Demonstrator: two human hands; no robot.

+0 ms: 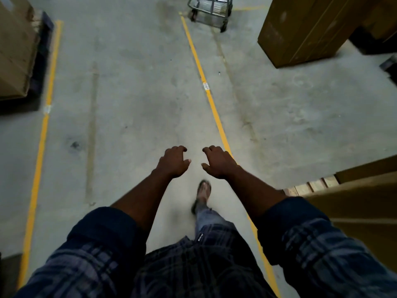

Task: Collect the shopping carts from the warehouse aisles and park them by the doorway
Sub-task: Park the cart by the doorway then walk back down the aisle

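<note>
Plaid sleeves [322, 244], rolled at the forearms, frame a grey concrete floor [133, 93], scuffed and striped by yellow lines [206, 87]. Brown cardboard boxes [305, 26] flank the aisle. Far ahead of the fingers [182, 149], well apart, stands a metal shopping cart [210, 11]. Left hand [174, 162] and right hand [217, 162] hang loosely curled, grasping nothing.
</note>
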